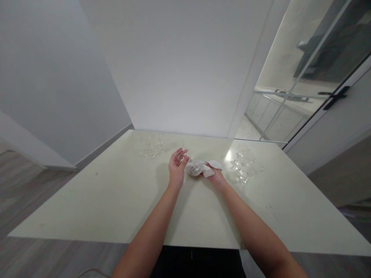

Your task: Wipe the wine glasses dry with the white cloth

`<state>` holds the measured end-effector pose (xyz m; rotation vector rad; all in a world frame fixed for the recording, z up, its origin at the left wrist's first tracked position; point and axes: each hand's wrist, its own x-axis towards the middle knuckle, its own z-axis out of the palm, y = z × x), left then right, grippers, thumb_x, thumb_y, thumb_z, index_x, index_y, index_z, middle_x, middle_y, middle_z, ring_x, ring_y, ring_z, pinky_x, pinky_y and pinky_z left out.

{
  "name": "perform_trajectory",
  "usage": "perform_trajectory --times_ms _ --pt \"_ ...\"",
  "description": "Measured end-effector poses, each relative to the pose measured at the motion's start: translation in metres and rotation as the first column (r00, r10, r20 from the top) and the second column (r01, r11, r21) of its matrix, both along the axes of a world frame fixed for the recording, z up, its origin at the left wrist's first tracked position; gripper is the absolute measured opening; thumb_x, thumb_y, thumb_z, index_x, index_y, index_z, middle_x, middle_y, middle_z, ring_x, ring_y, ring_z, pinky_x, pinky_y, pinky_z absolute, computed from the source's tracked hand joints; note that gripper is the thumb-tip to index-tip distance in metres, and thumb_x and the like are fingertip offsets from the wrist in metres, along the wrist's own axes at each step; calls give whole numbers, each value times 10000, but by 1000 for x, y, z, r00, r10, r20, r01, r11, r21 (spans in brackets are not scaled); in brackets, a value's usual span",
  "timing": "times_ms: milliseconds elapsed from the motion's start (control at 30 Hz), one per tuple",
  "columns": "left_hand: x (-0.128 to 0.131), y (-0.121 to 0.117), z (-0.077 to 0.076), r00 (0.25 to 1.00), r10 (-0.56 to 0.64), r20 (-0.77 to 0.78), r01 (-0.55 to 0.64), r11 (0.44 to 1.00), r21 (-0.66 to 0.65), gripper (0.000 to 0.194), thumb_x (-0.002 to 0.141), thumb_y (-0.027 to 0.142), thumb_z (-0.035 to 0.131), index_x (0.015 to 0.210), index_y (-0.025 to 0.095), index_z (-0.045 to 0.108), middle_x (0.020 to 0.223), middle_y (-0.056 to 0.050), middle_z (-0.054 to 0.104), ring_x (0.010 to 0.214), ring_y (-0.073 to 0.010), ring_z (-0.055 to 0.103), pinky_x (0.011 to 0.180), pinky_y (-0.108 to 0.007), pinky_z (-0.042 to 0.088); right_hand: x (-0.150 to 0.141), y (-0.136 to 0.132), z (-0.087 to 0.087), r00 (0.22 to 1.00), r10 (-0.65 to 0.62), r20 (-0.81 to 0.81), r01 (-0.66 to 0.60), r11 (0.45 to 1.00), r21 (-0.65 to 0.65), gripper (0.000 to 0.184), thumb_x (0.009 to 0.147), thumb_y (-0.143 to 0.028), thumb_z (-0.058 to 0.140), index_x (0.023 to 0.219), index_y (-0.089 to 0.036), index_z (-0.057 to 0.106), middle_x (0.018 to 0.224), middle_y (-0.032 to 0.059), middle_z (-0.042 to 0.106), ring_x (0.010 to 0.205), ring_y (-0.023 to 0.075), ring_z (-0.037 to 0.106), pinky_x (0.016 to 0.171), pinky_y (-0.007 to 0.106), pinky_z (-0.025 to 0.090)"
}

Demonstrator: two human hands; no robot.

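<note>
Over the far middle of the table, my left hand (pixel 177 162) is curled with thumb and fingers around a small clear glass (pixel 197 168). Part of the glass is hidden by the fingers, and its exact shape is hard to make out. A white cloth (pixel 209 172) is gripped in my right hand (pixel 216 178), bunched up against the glass's right end. Some of the right fingers are covered by the cloth. Several clear glasses (pixel 243 166) stand close together to the right of my right hand. Another group of clear glasses (pixel 153 146) is to the left, beyond my left hand.
The pale, glossy table (pixel 116 200) reaches back to a white wall panel (pixel 185 77). A glass-paned partition (pixel 278 96) and a door with a black handle (pixel 336 96) are at the right. Grey wood-look floor (pixel 26 185) shows at the left.
</note>
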<state>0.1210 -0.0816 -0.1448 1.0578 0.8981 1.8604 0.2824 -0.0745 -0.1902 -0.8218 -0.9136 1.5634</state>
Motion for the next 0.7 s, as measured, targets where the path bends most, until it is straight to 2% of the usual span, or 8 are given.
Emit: perform_trajectory --times_ms 67,133,233,300,433,533,700 --pt "1 -1 0 999 -29 -31 29 999 18 542 727 370 755 1203 204 556 1207 -115 643 998 -160 616 844 -292 499 0 -1 1 996 86 -33 -88 994 -62 326 706 -454 724 895 -192 684 938 38 731 839 211 676 740 354 551" --pt "4 -3 0 991 -86 -102 89 996 27 577 720 353 762 1234 211 541 1227 -119 631 993 -159 606 834 -289 501 -3 -5 0 992 123 -20 -124 990 -74 346 694 -444 739 912 -179 690 912 43 733 822 205 679 762 342 543" --pt "8 -7 -1 956 -152 -251 169 984 51 640 698 329 780 1273 220 520 1253 -123 609 1032 -177 582 811 -286 507 -9 -8 -4 994 103 45 -102 994 -25 365 658 -388 776 947 -179 697 930 37 735 865 192 677 878 330 502" --pt "10 -10 -1 921 -153 -359 192 979 75 657 697 327 780 1287 221 512 1270 -125 593 1055 -191 570 806 -293 511 -11 -8 -6 995 77 69 -78 997 21 370 663 -372 771 970 -182 694 966 42 733 901 195 671 934 344 475" --pt "9 -16 1 831 -50 -554 152 979 139 677 722 339 760 1328 228 480 1271 -120 589 1086 -206 564 842 -321 506 -10 -5 -8 994 40 106 -53 991 127 338 693 -355 746 982 -191 686 1022 58 722 965 215 661 962 378 463" --pt "9 -19 3 779 53 -625 87 977 192 685 727 351 756 1339 234 471 1256 -116 596 1075 -209 574 850 -333 504 -9 -3 -9 989 59 132 -81 982 168 336 721 -375 726 1007 -204 680 1056 60 711 977 225 658 960 398 469" --pt "9 -20 4 796 162 -583 -26 972 234 667 747 364 738 1340 241 461 1267 -114 589 1027 -196 585 808 -325 516 -7 -3 -10 964 37 263 -78 986 147 333 739 -447 712 967 -206 683 1021 67 716 937 229 659 930 407 483"
